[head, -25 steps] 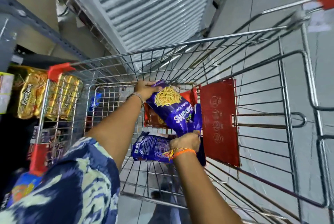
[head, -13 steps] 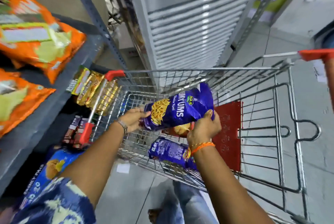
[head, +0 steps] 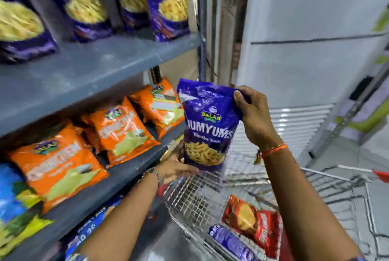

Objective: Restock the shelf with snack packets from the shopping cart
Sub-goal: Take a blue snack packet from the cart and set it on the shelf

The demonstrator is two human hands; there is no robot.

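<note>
Bright, even light; edges seemingly motion-blurred.

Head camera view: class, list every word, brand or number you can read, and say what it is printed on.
"BALAJI": logo on the purple packet held in both hands.
"UMYUMS": big white letters on the same packet; the first letters curve out of sight.
Line under it: too blurred.
Orange packets: blurred.
Upper-shelf purple packets: blurred.
Blue pack below: unclear digits.
</note>
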